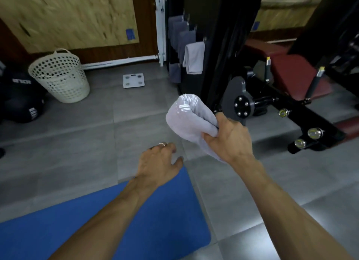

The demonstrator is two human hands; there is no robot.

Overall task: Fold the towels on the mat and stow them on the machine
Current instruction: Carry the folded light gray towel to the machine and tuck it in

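While the left hand (158, 162) hangs loose, the right hand's (229, 141) grip pinches a soft folded towel (188, 116).

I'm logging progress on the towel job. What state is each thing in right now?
Folded pale grey towel: gripped, held off the floor.
Right hand: grips that towel.
Left hand: holds nothing, fingers loose.
Blue mat: flat, no towels on the visible part.
Light grey towel on the black machine: hanging, folded.
White perforated basket: upright.

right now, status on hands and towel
Right hand grips folded towel, aloft. Left hand open over mat. Machine ahead, path clear.
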